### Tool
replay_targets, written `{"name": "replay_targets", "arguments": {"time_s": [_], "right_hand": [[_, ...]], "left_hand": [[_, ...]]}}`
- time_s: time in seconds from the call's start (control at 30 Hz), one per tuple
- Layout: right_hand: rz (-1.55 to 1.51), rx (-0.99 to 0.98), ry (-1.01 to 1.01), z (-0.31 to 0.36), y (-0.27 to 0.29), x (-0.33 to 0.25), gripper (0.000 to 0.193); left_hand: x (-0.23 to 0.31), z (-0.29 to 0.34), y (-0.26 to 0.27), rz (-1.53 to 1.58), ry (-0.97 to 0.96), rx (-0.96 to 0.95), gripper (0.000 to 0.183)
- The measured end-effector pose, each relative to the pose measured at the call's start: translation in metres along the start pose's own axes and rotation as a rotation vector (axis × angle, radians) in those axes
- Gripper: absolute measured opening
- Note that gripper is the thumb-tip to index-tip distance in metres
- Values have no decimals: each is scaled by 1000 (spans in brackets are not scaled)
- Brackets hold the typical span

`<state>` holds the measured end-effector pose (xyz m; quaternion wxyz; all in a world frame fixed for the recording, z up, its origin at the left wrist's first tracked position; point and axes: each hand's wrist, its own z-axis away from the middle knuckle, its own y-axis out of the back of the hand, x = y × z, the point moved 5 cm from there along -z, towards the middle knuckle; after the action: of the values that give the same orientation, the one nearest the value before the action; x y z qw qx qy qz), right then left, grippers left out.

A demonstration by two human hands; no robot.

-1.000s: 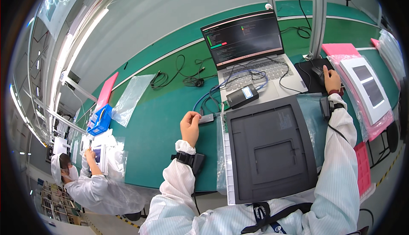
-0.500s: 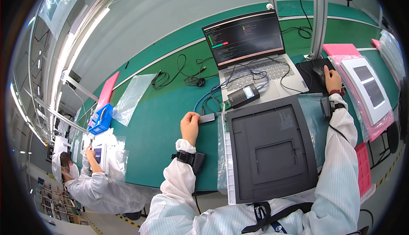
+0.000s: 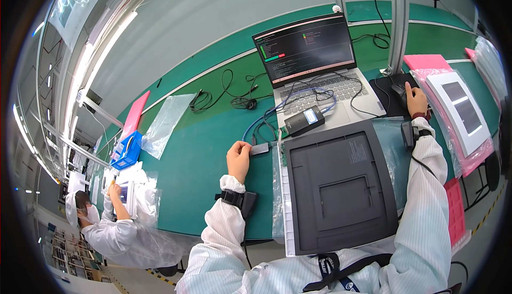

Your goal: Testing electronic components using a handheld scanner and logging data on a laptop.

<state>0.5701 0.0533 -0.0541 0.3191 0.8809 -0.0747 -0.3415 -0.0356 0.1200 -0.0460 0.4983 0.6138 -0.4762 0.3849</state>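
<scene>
My left hand [image 3: 238, 161] pinches a small grey adapter [image 3: 260, 149] on a cable, beside the left edge of a dark grey panel housing [image 3: 341, 187]. The panel lies on the near edge of the table, partly over a clear plastic bag. My right hand [image 3: 416, 101] rests on a black computer mouse [image 3: 399, 89], fingers curled over it. Beyond the panel stands an open laptop [image 3: 306, 48] with lines of text on its dark screen. A black box with a pale label [image 3: 305, 120] sits on the laptop's front edge, with blue and black cables around it.
To the right, a white-framed panel [image 3: 457, 110] lies on pink foam. Black cables [image 3: 200, 100] and a clear plastic bag [image 3: 166, 125] lie to the left, near a blue bin [image 3: 127, 150]. A co-worker [image 3: 114, 224] works at the far left. A metal post [image 3: 399, 24] rises behind the mouse.
Both my hands stay in nearly the same place, on the adapter and the mouse. The co-worker's hand at the left shifts slightly.
</scene>
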Motion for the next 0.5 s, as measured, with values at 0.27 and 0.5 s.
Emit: {"name": "replay_targets", "arguments": {"time_s": [0.27, 0.5], "right_hand": [[10, -9, -2, -1, -2, 2, 56], [7, -8, -3, -1, -2, 2, 57]], "left_hand": [[1, 0, 0, -34, -21, -3, 12], [7, 2, -1, -64, -12, 1, 13]]}}
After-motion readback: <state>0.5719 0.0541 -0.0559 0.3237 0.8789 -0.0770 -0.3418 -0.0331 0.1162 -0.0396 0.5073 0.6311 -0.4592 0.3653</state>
